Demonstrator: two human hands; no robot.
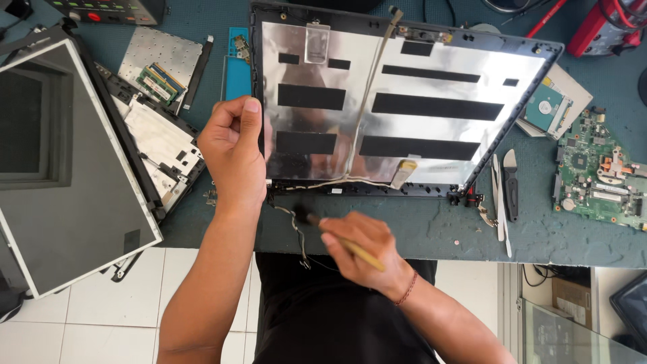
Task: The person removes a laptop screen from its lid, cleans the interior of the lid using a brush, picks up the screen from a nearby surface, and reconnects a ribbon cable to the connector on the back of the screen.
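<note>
A laptop lid shell (404, 101) lies inside-up on the teal workbench (431, 232), filling the middle of it from the far edge almost to the near edge. Its inner face is silver foil crossed by black rectangular strips, with a clear tape patch near its far left corner and a yellowish tab close to its near rim. The left hand (232, 152) is curled shut on the lid's left rim, thumb up. The right hand (364, 246) sits at the bench's near edge, fingers closed on a wooden-handled brush (347, 244) (blurred, so its bristle end just beside the lid's near-left corner is hard to make out). A thin cable (296, 232) trails off that corner over the near edge.

At the left edge a bare display panel (64, 162) overhangs the bench, a small dark label in its near corner. Beyond it lies the opened laptop base (162, 138), with green memory sticks (158, 82) on a metal plate. At the right edge sit a green circuit board (596, 175), a hard drive (546, 108) with a teal label, and pry tools (505, 192) just beside the lid's right corner.
</note>
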